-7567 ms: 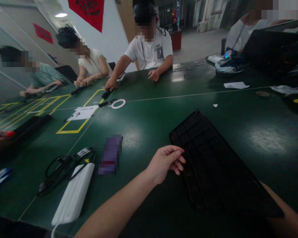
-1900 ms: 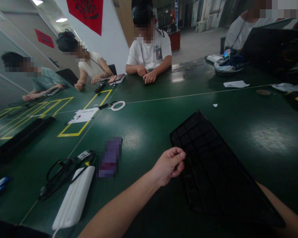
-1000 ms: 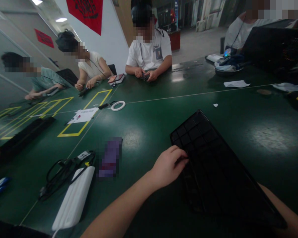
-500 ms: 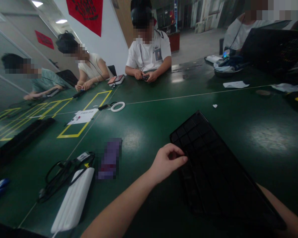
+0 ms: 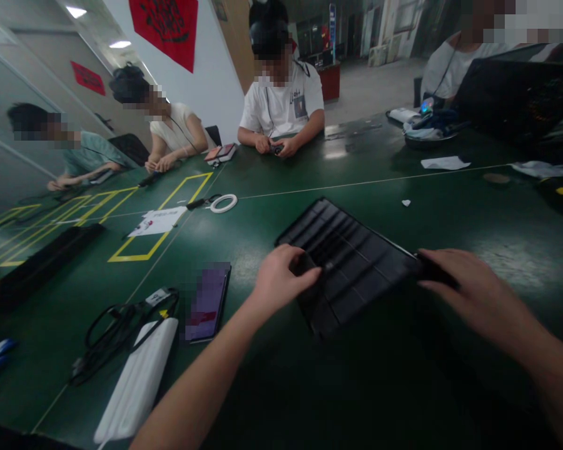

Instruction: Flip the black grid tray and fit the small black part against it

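A black rectangular panel with a grid of thin lines across its face is held tilted over the green table. I cannot tell exactly what kind of thing it is. Its near left edge is pinched between the thumb and fingers of my left hand. My right hand grips the right end, thumb below and fingers over the top; part of that end is hidden by the fingers. A purple-screened phone lies to the left of my left forearm.
A white power strip with a coiled black cable lies at the near left. A long black object is behind it. Paper and a white tape ring lie farther off. Several people sit around the table.
The panel has turned and tipped, its far corner swinging left. My right hand has come out from beneath it to the right end. My left hand has shifted left with its edge.
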### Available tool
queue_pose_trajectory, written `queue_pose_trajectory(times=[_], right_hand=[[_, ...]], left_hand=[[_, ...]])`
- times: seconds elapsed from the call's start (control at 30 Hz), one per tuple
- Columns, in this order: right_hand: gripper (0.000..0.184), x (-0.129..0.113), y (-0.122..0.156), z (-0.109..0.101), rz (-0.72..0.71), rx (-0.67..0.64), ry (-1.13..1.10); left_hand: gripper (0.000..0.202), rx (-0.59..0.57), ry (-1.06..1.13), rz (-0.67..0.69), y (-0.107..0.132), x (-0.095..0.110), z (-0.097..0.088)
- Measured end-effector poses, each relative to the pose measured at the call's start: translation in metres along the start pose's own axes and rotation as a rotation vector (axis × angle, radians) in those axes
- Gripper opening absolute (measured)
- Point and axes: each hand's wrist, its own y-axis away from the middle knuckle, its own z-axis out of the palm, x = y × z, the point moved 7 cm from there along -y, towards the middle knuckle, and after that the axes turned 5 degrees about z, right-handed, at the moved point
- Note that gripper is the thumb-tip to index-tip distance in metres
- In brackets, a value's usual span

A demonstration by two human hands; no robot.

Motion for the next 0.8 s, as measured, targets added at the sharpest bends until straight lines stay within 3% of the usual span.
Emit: queue_pose_trajectory(times=[0.07, 0.2, 0.27, 0.37, 0.47, 0.6, 0.7, 0.8], right_hand=[[0.063, 0.031, -0.001, -0.012, 0.145, -0.015, 0.115], [0.055, 0.087, 0.009, -0.013, 0.519, -0.283, 0.224], [0.047, 0.095, 0.015, -0.008, 0.618, -0.428, 0.286], [0.055, 0.090, 0.015, -0.003, 0.582, -0.503, 0.369], [0.061, 0.091, 0.016, -0.005, 0.598, -0.493, 0.387], [0.041, 0.099, 0.021, -0.005, 0.683, -0.504, 0.238], [0.052, 0.082, 0.011, -0.005, 0.578, -0.313, -0.025], [0.061, 0.044, 0.005, 0.004, 0.399, -0.218, -0.280]], left_hand=[[0.044, 0.055, -0.173, -0.168, -0.015, -0.047, -0.025], [0.046, -0.047, -0.448, -0.546, -0.033, -0.142, -0.055], [0.046, -0.089, -0.483, -0.629, -0.038, -0.172, -0.059], [0.046, -0.125, -0.485, -0.675, -0.042, -0.196, -0.056], [0.044, -0.146, -0.486, -0.700, -0.045, -0.204, -0.052], [0.038, -0.149, -0.464, -0.674, -0.052, -0.195, -0.049], [0.039, -0.127, -0.409, -0.613, -0.048, -0.163, -0.038], [0.043, -0.109, -0.292, -0.482, -0.033, -0.107, -0.013]])
